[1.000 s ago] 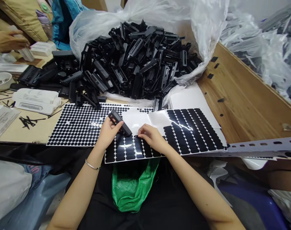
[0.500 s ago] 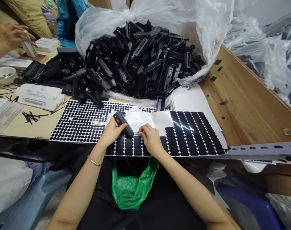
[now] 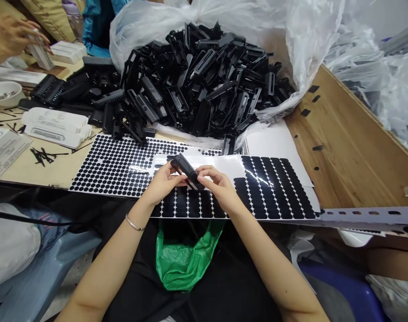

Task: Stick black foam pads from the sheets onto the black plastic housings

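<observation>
Sheet of round dots lies flat on the surface. Left hand: grip closed on the black plastic part, held just above the sheet of oval pads. Right hand: grip narrow, pinching the part's right end; any pad between the fingertips cannot be made out.

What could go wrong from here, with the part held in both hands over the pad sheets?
1. The black plastic part is held at the fingertips of the left hand and right hand; it might slip.
2. The oval pad sheet appears to overhang the table edge toward the lap, so a downward press could tip it.
3. The pile of black parts spills out beside the sheets; pieces could slide onto them.
</observation>
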